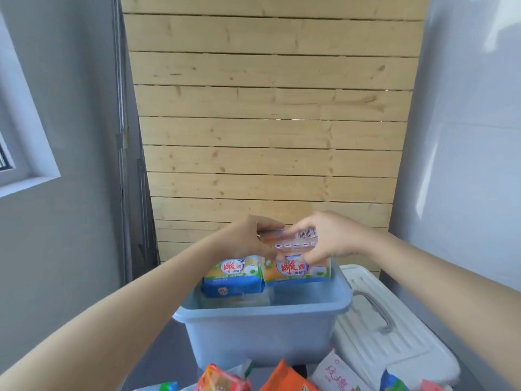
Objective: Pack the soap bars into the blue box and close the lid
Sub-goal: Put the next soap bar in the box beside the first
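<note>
The open blue box [262, 331] stands in front of me on the table. A wrapped soap bar with a blue and orange label [234, 276] stands on edge in its far left part. Beside it on the right, a second soap pack [296, 258] with an orange label and a barcode is held over the far side of the box. My left hand [251, 235] grips its left end and my right hand [324, 235] grips its top and right end. The white lid [386, 320] with a grey handle lies to the right of the box.
Several more wrapped soaps lie at the near edge: an orange and red pack [222, 380], an orange pack [287, 379], a white pack [338, 373] and a blue one [393, 382]. A wooden slat wall stands behind the box.
</note>
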`<control>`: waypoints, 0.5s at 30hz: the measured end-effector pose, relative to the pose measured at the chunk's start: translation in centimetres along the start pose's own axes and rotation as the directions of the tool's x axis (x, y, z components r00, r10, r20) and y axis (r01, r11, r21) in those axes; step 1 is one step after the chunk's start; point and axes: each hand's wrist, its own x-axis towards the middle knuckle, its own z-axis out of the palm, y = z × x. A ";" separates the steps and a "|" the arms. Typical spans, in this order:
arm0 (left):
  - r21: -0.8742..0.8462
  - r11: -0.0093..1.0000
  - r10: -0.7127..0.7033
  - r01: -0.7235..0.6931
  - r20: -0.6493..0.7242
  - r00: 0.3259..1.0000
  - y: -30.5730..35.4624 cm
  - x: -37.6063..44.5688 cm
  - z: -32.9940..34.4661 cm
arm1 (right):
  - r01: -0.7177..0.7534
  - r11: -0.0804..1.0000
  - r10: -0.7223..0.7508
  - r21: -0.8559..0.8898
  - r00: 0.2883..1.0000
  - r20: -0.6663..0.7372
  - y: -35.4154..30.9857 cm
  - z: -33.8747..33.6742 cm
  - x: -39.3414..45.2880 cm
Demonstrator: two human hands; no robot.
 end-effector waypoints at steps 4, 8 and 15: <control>-0.029 0.999 -0.034 0.034 0.024 0.999 -3.4 1.2 0.5 | -0.010 0.990 0.023 -0.144 0.996 0.086 0.5 0.8 2.2; 0.043 0.998 -0.050 0.049 0.024 0.998 -4.8 1.7 1.4 | 0.016 0.965 0.024 -0.261 0.988 0.151 0.3 2.1 4.7; 0.163 0.984 -0.059 0.075 -0.102 0.993 -4.9 2.6 3.7 | 0.005 0.991 0.019 -0.134 0.983 0.182 3.5 5.0 4.7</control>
